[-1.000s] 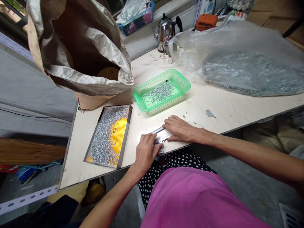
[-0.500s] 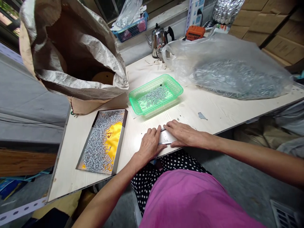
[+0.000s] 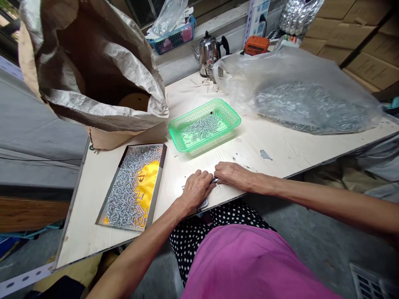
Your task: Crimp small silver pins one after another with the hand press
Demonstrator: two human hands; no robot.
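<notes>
My left hand [image 3: 195, 189] and my right hand [image 3: 232, 175] are close together near the table's front edge, fingers curled in. Between their fingertips shows a narrow strip of a silvery metal piece [image 3: 214, 180], gripped from both sides; most of it is hidden. A pale rounded corner [image 3: 204, 203] peeks out below my left hand, and I cannot tell whether it belongs to the same piece. Beyond the hands stands a green plastic basket [image 3: 204, 145] with small silvery screws [image 3: 202, 126]. To the left, a shallow tray [image 3: 155, 195] holds many more screws [image 3: 124, 195] over a yellow lining.
A large open paper sack [image 3: 131, 124] stands at the back left. On the right lies a clear plastic bag [image 3: 311, 104] full of small metal parts. Behind are a steel kettle [image 3: 208, 54], an orange box-like device [image 3: 256, 45] and stacked cartons [image 3: 339, 37].
The flat, pale, metal-edged piece showed broadly between my hands before; now just a thin strip shows. My right hand's fingers have curled in, and its thumb is no longer spread along the near edge.
</notes>
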